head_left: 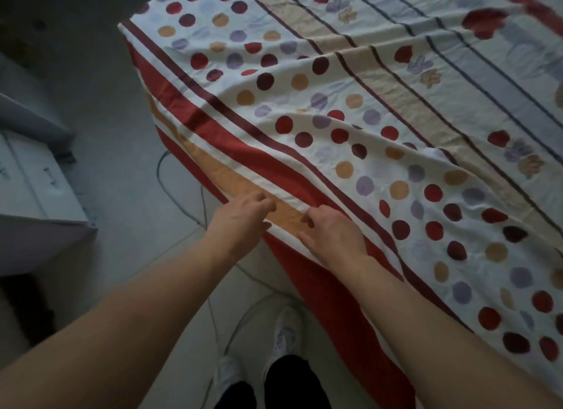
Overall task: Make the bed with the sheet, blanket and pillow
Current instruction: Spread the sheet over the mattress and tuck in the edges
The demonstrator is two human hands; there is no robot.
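Left hand (240, 222): fingers (262, 201) bent, tips on the orange stripe of the sheet (350, 110) at the bed edge. Blurred, can't tell if gripping. Right hand (332, 235) just beside it: fingers (309, 218) curled, pinching a fold in that stripe. Sheet spread over the bed, red border hanging down the side.

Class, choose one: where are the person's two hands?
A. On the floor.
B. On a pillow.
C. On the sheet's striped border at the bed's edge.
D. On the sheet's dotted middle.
C: the left hand and right hand both touch the orange stripe of the sheet.
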